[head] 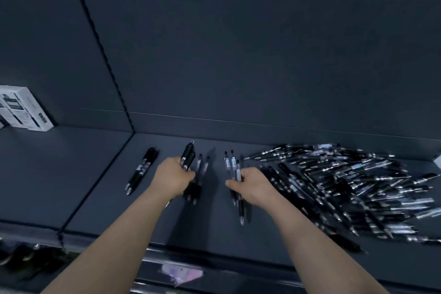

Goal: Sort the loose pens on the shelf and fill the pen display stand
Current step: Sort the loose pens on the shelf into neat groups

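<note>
A: Where are the hands?

B: Both are over the middle of the dark shelf (pixel 214 234). The left hand (pixel 173 175) has its fingers wrapped tight round a bundle of black pens (pixel 187 156). The button ends point up and far, and the tips poke out below the fist on the near side.

A: And the other one?

B: The right hand (pixel 253 184) is just right of it, the two hands apart. Its fingers curl over a few clear-barrelled pens (pixel 232 162) and the thumb sticks out to the left. The tops show on the far side of the knuckles, and one pen runs out toward the near edge. Can't tell whether they are lifted or lying flat.

A: Where's the loose stock?

B: There's a big heap of loose pens (pixel 346 186) on the right part of the shelf, criss-crossed and blurred, its left edge just beside the right hand. It holds black and clear barrels mixed.

A: Anything already set apart?

B: A small group of black pens (pixel 142 169) lies side by side left of the left hand, well clear of the heap. Two more pens (pixel 201 164) lie between the hands, close to the left fist.

A: And the surroundings?

B: A dark back panel (pixel 238 55) stands behind the shelf. A white box (pixel 23 107) with printed pens on it sits far left on the neighbouring shelf section. A pale purple packet (pixel 181 272) hangs below the near edge, blurred.
</note>
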Demonstrator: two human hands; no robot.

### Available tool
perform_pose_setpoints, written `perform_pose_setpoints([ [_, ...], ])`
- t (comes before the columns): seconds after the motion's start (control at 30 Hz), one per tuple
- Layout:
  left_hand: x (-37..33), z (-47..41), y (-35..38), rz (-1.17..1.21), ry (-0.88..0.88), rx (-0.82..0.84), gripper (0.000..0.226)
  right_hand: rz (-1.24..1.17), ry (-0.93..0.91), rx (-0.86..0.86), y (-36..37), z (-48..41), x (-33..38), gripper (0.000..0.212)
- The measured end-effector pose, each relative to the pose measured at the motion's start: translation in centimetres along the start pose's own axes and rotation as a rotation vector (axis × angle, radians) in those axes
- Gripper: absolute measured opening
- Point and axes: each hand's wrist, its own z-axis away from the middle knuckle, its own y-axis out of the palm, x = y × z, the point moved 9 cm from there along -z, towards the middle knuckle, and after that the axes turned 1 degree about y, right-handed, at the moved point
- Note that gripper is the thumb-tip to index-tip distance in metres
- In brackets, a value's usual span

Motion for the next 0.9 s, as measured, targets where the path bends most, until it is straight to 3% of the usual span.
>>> perform_pose_setpoints([
  [0.2, 2.4, -1.6, 0.9, -0.028, -0.030, 0.139, 0.014, 0.052, 0.069, -0.066, 2.3, -0.8, 1.4, 0.034],
  [0.43, 2.9, -2.5, 2.2, 0.043, -0.047, 0.175, 0.014, 0.077, 0.088, -0.199, 1.4, -0.7, 0.8, 0.029],
  [0.53, 2.8, -2.3, 2.6, 0.058, -0.046, 0.185, 0.013, 0.055, 0.077, -0.209, 1.7, -1.2, 0.8, 0.038],
  [0.73, 2.3, -2.4, 3.3, 0.133, -0.041, 0.180, 0.012, -0.008, 0.033, -0.235, 2.0, -2.7, 1.8, 0.023],
  [0.8, 2.4, -2.3, 3.3, 0.155, -0.030, 0.167, 0.012, 0.043, -0.003, -0.253, 1.8, -2.7, 2.0, 0.019],
  [0.9, 2.2, -2.3, 1.7, 0.059, 0.052, 0.100, 0.018, 0.202, -0.035, -0.298, 1.6, -2.5, 2.1, 0.032],
])
